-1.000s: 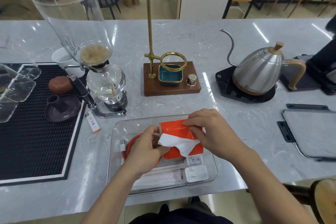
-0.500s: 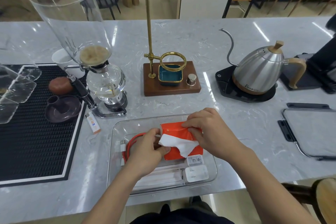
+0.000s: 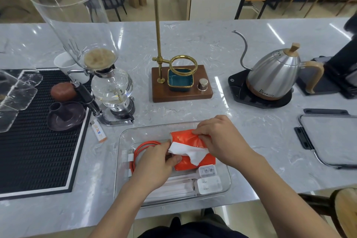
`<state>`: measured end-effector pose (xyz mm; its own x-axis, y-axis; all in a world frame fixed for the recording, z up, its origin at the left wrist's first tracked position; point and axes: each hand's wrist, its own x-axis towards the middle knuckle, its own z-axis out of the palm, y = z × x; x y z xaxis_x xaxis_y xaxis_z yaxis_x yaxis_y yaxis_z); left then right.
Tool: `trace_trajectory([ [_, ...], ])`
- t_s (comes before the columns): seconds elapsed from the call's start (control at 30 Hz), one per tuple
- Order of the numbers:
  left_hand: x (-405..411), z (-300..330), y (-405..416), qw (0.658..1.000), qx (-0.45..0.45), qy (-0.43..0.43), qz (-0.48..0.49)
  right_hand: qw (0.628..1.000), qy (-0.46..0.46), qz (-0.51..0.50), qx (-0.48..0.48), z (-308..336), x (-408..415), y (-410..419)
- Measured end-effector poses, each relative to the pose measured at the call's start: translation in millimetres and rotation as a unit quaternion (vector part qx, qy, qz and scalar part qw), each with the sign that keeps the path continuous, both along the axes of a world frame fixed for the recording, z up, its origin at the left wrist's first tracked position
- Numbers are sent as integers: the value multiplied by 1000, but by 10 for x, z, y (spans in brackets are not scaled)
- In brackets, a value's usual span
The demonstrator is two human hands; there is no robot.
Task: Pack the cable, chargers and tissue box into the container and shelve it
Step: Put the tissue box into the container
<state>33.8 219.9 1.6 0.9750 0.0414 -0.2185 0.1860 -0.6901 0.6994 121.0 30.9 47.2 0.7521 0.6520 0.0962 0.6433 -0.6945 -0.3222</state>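
A clear plastic container sits at the counter's near edge. Inside it lies an orange tissue pack with a white tissue sticking out. My left hand pinches the tissue's left end. My right hand grips the pack's top right edge. A coiled orange cable lies in the container's left part, partly under my left hand. Two white chargers rest in the near right corner. Pale wrapped sticks lie along the container's front.
A glass siphon coffee maker stands behind the container on the left, a brass dripper stand in the middle, a steel kettle on the right. The container's lid lies far right. A black mat and a lighter are at the left.
My left hand has shifted slightly, uncovering more of the orange cable. Both hands stay on the tissue pack and its tissue.
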Motion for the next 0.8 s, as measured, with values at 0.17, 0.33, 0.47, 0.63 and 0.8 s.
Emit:
trace_trajectory([
  [0.17,6,45,-5,999,28,-14,12,1000,5,-2,-24,14,1,30],
  [0.33,7,42,-7,998,31,-26,54,999,3,-10,-47,-9,18,87],
  [0.47,-2,52,-27,995,-9,-41,87,996,-32,-29,-74,-113,12,119],
  [0.63,-9,95,-42,993,21,-85,78,991,-50,-61,-109,-233,11,164],
  [0.8,-4,131,-35,992,27,-116,49,995,-49,-67,-64,-267,-11,120],
])
